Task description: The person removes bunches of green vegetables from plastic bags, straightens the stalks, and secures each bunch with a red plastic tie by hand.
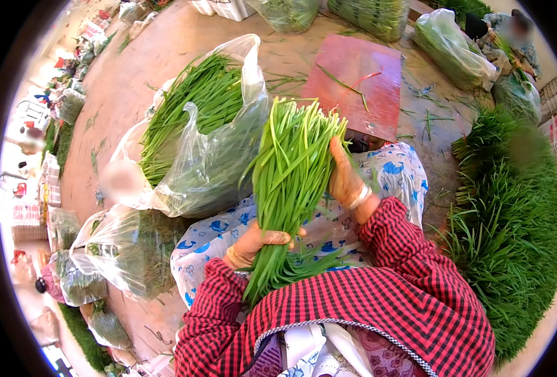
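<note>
A thick bundle of green chives (294, 169) stands upright in front of my chest, its pale cut ends at the top and its leaf tips drooping toward my lap. My left hand (259, 242) is closed around its lower part, the thumb lying across the front. Higher up, my right hand (346, 173) holds the bundle's right side near the pale ends; some of its fingers are hidden behind the stalks. Beneath the bundle, a white cloth with blue patterns (395, 166) covers my lap.
An open clear plastic bag (219, 147) of chives stands at my left, another bag (137, 251) nearer me. A red board (354, 81) lies ahead with loose stalks on it. A large chive heap (511, 232) lines my right. Another person (517, 38) sits at the far right.
</note>
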A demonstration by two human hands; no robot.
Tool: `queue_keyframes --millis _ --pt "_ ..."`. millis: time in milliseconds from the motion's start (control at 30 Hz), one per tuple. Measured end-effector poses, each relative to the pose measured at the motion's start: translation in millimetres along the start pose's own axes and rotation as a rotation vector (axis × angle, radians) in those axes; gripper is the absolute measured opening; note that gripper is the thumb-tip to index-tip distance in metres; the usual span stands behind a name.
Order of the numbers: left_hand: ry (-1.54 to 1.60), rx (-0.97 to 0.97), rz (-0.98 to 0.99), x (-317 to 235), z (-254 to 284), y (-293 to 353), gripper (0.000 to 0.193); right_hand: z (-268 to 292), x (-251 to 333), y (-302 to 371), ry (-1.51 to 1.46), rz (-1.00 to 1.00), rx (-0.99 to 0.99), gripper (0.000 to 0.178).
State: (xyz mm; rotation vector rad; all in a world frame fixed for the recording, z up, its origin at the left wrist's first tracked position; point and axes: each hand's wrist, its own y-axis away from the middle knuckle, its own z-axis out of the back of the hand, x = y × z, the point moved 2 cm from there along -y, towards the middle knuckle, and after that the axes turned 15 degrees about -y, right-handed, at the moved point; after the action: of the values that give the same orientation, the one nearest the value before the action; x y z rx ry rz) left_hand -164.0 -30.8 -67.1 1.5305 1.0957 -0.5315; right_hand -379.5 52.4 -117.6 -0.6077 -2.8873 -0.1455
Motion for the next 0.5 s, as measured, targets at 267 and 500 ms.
queue_keyframes --millis 267,500 --pt "-0.655 -0.351 -0.089 -34 24 107 0.057 -51 13 -60 0.218 -0.011 -0.064 0.039" --pt "-0.543 -0.439 0.017 -8 4 151 0.064 -6 -15 -90 1.240 0.072 0.221 0.026"
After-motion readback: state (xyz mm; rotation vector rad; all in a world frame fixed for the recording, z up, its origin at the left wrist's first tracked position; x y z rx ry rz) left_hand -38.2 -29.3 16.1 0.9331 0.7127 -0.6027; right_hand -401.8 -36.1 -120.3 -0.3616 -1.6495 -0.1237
